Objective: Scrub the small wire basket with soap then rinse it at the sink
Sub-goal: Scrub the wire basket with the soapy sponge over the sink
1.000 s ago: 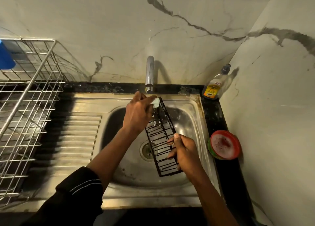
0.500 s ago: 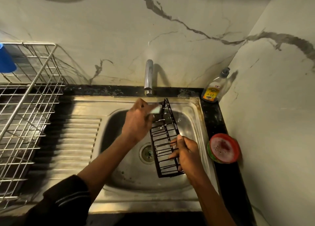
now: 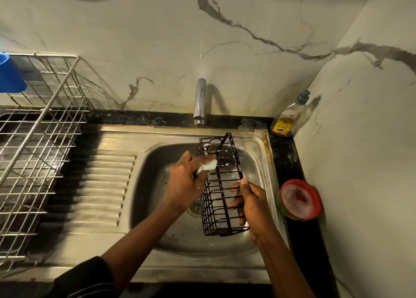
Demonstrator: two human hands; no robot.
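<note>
Two hands: both were in my view over the sink bowl [image 3: 252,239], each busy with something.
Right hand [image 3: 252,204]: I saw it clasped around the long right rim of the small wire basket [image 3: 219,185], fingers curled in through the bars near the basket's nearer half.
Left hand [image 3: 185,183]: I saw it pinched shut on a pale, foamy scrub pad [image 3: 208,165], pressed against the basket's left side, farther from me than the right hand's hold.
Basket position: it hung above the steel bowl, tilted, its far end up near the back rim of the sink and its near end just below the right hand.
Soap: white suds clung to the wires at the far end, just beyond the pad.
Tap [image 3: 200,103]: it stood past the basket's far end, and I could not make out any water running.
Drain [image 3: 195,207]: partly hidden, it lay under the left wrist, below and left of the right hand's hold.
Bottle [image 3: 287,117]: a clear soap bottle with a yellow label sat in the corner, beyond and to the right of the grip.
Round dish [image 3: 299,200]: red-rimmed and foamy, it rested on the dark counter just right of the right hand.
Drying rack [image 3: 33,140]: it stood well apart, left of the pad hand, beyond the ribbed drainboard [image 3: 99,189].
Blue item [image 3: 10,75]: it sat at the rack's far left edge; what it was I could not tell.
</note>
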